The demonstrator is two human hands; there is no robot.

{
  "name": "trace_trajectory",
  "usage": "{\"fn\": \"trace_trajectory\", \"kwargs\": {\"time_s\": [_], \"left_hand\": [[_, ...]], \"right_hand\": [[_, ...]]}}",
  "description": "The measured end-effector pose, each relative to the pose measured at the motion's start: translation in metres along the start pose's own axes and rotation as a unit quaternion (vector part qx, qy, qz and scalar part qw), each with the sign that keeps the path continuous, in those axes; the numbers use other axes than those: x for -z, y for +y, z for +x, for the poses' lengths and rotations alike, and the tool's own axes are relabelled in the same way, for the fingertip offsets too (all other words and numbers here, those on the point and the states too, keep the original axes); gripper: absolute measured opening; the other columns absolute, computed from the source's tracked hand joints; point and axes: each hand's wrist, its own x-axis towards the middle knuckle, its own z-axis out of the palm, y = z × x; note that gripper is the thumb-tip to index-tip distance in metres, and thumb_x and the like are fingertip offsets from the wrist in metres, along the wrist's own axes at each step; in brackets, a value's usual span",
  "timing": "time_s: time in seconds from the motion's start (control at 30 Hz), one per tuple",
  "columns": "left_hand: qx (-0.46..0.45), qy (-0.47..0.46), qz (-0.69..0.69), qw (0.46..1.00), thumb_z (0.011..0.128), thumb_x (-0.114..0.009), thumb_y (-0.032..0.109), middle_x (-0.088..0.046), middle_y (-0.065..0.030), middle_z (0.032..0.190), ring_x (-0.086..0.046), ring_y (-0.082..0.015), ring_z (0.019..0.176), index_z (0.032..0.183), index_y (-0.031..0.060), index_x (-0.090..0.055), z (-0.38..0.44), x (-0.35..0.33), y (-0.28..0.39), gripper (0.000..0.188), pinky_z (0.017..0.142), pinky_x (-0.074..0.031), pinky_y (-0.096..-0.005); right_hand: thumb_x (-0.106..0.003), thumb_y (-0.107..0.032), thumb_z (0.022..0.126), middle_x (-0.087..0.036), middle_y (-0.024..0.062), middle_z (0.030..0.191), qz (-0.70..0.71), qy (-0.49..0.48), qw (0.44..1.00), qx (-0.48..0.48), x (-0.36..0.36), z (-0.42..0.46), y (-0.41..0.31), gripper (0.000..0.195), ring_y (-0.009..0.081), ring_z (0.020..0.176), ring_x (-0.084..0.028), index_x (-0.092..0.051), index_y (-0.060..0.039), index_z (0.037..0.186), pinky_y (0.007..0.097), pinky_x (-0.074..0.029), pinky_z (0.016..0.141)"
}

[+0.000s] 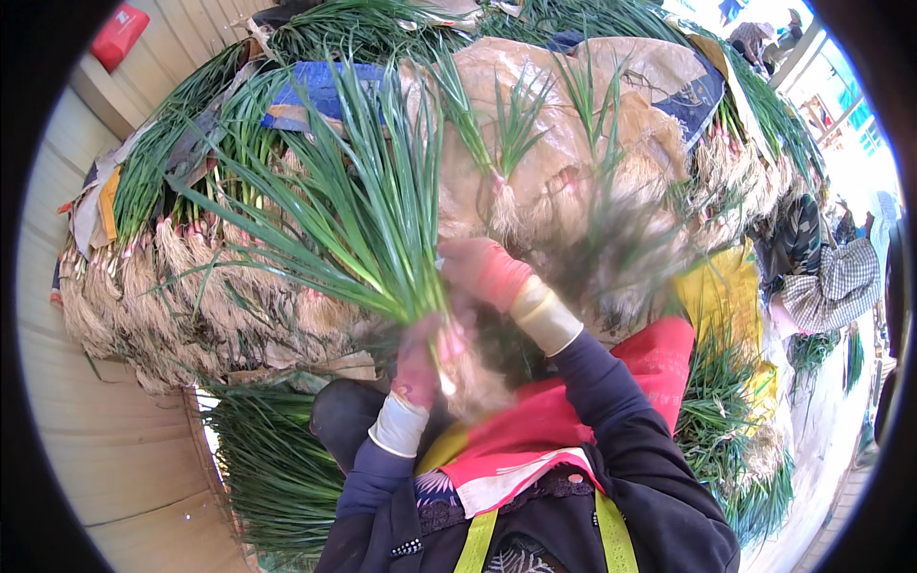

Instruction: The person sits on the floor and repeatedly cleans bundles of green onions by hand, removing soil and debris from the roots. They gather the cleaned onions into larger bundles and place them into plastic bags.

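Note:
My left hand (pixel 415 365), in a pinkish glove with a white cuff, grips a bunch of spring onions or green garlic (pixel 372 222) near the base. Long green leaves fan up and to the left; the pinkish stem ends and pale roots (pixel 473 379) hang below, blurred. Close to the right side of the stems is my right hand (pixel 487 272), in a red glove, its fingers curled. Whether it holds anything is unclear. Several loose plants (pixel 505 172) lie ahead on a tan plastic sheet (pixel 473 93). Right of my right hand, a green streak (pixel 630 229) is motion-blurred.
Rooted plants are heaped on the left (pixel 186 265) and right (pixel 738 157). More greens (pixel 279 458) lie by my left knee. A red sheet (pixel 659 365) covers my lap, beside a yellow sack (pixel 723 294). A person in checked cloth (pixel 838 279) is at the right.

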Motion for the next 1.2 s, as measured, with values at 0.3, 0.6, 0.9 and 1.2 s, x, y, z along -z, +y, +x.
{"fn": "trace_trajectory", "kwargs": {"time_s": [0.3, 0.6, 0.9, 1.2], "left_hand": [[-0.065, -0.171, -0.052, 0.982, 0.068, -0.061, 0.011, -0.041, 0.0016, 0.075, -0.043, -0.0131, 0.069, 0.085, 0.0130, -0.043, 0.015, -0.016, 0.008, 0.024, 0.066, -0.040, -0.0313], [-0.042, -0.228, -0.184, 0.955, 0.077, -0.060, 0.013, -0.047, -0.0023, 0.072, -0.052, -0.0181, 0.068, 0.084, 0.0105, -0.046, 0.025, -0.012, 0.005, 0.016, 0.069, -0.050, -0.0375], [0.016, -0.243, -0.159, 0.957, 0.087, -0.053, 0.028, -0.059, -0.0145, 0.094, -0.059, -0.0247, 0.085, 0.108, -0.0010, -0.051, 0.024, 0.011, 0.001, 0.036, 0.071, -0.051, -0.0381], [-0.018, -0.130, 0.030, 0.991, 0.086, -0.052, 0.029, -0.047, -0.0170, 0.124, -0.055, -0.0232, 0.096, 0.126, 0.0007, -0.040, 0.021, -0.007, 0.000, 0.050, 0.070, -0.050, -0.0312]], "right_hand": [[-0.044, -0.029, 0.087, -0.063, 0.0141, 0.100, -0.223, -0.015, 0.891, -0.394, 0.081, 0.039, 0.056, 0.031, 0.0310, 0.091, -0.061, -0.065, -0.0083, 0.096, 0.0418, -0.048, 0.074], [-0.049, -0.030, 0.087, -0.058, 0.0102, 0.091, 0.191, 0.173, 0.917, -0.304, 0.127, 0.023, 0.062, 0.031, 0.0232, 0.075, -0.059, -0.059, -0.0070, 0.105, 0.0358, -0.051, 0.063], [-0.057, -0.020, 0.080, -0.049, 0.0003, 0.066, 0.343, 0.213, 0.863, -0.304, 0.106, -0.042, 0.026, 0.023, 0.0098, 0.053, -0.047, -0.061, -0.0022, 0.094, 0.0263, -0.042, 0.045], [-0.054, -0.016, 0.077, -0.058, 0.0167, 0.072, -0.100, 0.132, 0.979, -0.121, 0.032, -0.075, -0.027, 0.014, 0.0323, 0.068, -0.057, -0.056, -0.0057, 0.086, 0.0408, -0.045, 0.061]]}}
